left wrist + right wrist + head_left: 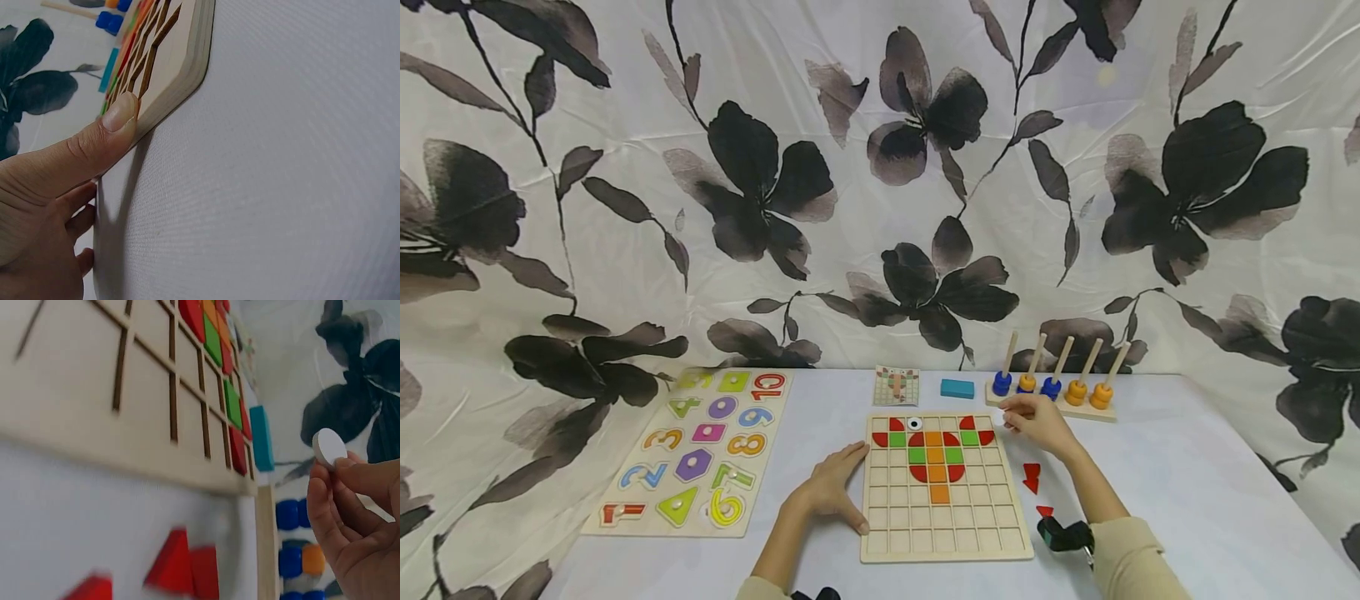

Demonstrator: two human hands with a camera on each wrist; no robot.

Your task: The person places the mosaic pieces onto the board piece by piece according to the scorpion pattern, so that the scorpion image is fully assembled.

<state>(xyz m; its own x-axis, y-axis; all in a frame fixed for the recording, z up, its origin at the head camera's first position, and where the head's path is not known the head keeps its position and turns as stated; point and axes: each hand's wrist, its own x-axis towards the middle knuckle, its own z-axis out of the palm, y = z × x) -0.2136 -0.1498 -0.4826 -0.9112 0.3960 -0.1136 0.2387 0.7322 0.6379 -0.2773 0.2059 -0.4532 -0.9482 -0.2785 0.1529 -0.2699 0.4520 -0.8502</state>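
A wooden grid board [947,546] lies in front of me, with red, green and orange tiles and one round eye piece [914,424] set in its upper cells. Against the board's left edge rests my left hand [831,487], fingers spread; the left wrist view shows its thumb [122,115] on the rim. My right hand [1037,425] is raised past the board's upper right corner, near the bead stand. Between thumb and fingertips it pinches a white round disc [329,449], its plain face showing in the right wrist view.
Loose red pieces [1032,477] lie right of the board. Behind it are a patterned card [897,386], a blue block [957,389] and a peg stand with beads [1075,408]. A number puzzle board [700,492] lies at left. A floral cloth hangs behind the table.
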